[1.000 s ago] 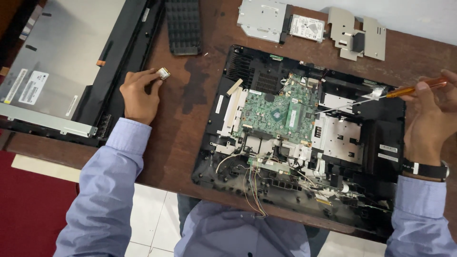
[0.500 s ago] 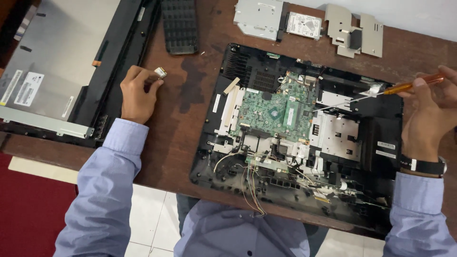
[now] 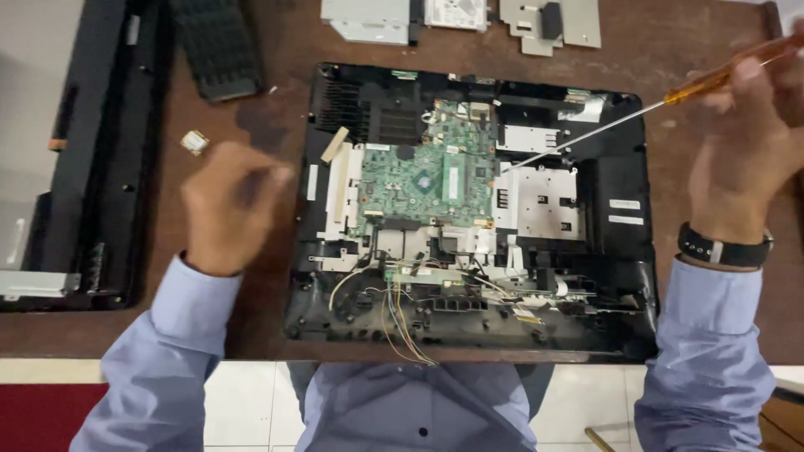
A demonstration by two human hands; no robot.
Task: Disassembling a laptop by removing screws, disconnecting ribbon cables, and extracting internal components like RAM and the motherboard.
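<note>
Right hand (image 3: 749,142) grips an orange-handled screwdriver (image 3: 636,115), shaft running toward eight o'clock with its tip over the green motherboard (image 3: 419,180) in the opened chassis (image 3: 620,251); left hand (image 3: 228,205), blurred, grip indeterminate, sits nearer the small loose module (image 3: 194,141) at eleven o'clock.

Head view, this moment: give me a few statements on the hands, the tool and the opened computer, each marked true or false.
1. The right hand holds an orange-handled screwdriver. True.
2. The left hand grips the small metal part. False: the part lies on the table, apart from the hand.
3. The green circuit board sits exposed in the black open case. True.
4. The right wrist is bare. False: it wears a dark watch.
</note>
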